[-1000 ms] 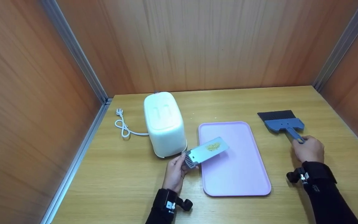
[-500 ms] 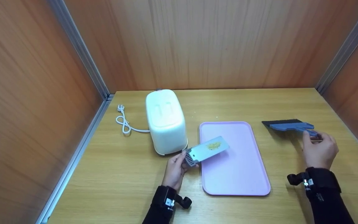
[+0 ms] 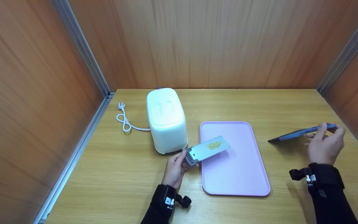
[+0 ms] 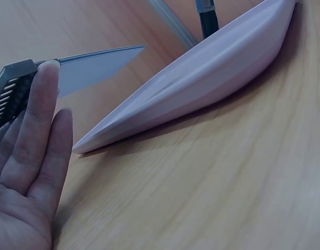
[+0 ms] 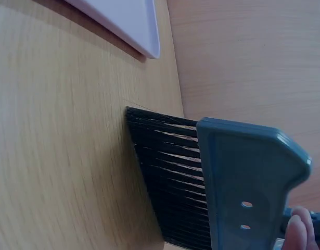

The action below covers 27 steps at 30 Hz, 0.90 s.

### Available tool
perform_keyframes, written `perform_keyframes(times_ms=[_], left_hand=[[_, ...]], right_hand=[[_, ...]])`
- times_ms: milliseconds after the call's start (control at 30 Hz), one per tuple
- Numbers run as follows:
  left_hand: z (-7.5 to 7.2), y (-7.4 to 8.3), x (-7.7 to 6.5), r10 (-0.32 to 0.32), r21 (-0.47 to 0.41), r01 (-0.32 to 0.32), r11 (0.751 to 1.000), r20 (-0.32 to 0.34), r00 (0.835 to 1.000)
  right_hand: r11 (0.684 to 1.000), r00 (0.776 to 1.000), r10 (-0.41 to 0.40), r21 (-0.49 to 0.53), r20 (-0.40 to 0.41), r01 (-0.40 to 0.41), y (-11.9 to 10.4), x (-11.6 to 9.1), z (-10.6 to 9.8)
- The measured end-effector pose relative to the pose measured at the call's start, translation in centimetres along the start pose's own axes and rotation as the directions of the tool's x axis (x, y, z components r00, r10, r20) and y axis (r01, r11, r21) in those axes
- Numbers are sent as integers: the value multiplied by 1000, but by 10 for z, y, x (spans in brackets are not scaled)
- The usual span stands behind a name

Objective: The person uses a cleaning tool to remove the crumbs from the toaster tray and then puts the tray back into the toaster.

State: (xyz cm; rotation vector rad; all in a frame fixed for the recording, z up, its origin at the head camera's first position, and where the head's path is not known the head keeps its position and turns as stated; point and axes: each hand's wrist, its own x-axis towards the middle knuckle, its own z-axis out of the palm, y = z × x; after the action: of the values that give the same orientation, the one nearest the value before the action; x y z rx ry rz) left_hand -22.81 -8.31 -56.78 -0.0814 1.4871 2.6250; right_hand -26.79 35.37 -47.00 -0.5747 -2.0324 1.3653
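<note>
My left hand (image 3: 173, 171) holds a toaster's crumb tray (image 3: 202, 153) by its slotted grey end, thumb on top and fingers underneath. Yellowish crumbs (image 3: 214, 145) lie on its flat metal plate, which slopes over the left part of a light purple tray (image 3: 235, 177). In the left wrist view the crumb tray (image 4: 97, 70) stands clear above the table. To the right of the purple tray, my right hand (image 3: 325, 146) grips a blue brush (image 3: 300, 133) by the handle. Its black bristles (image 5: 167, 179) point left, their tips at the tabletop in the right wrist view.
A white toaster-shaped appliance (image 3: 168, 124) stands left of the purple tray, close to my left hand. Its white cord and plug (image 3: 123, 119) lie to its left. A few small specks (image 3: 217, 116) dot the table behind the tray. Wood-look panels (image 3: 197, 46) enclose the table.
My right hand has lifted the brush handle and moved right. The brush has turned edge-on, bristles now pointing left. My left hand and the crumb tray stay nearly still.
</note>
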Motion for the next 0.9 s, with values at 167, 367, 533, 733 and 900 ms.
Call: perform_keyframes(times_ms=[167,367,533,733,900], left_hand=[[0,-1,0,3,3,-3,1000,10,1000],[0,-2,0,9,10,-10,1000,15,1000],[0,0,0,11,10,-11,1000,15,1000],[1,0,1,-2,7,2,1000,17,1000],[0,0,2,-2,15,1,1000,14,1000]], right_hand=[[1000,1000,17,-2,-3,-17,-1,5,1],[994,998,61,-91,19,-59,-1,13,1],[990,997,75,-123,6,-74,0,14,2],[995,997,79,-58,-13,-79,-4,15,1],[999,999,11,-52,-49,-13,-17,13,3]])
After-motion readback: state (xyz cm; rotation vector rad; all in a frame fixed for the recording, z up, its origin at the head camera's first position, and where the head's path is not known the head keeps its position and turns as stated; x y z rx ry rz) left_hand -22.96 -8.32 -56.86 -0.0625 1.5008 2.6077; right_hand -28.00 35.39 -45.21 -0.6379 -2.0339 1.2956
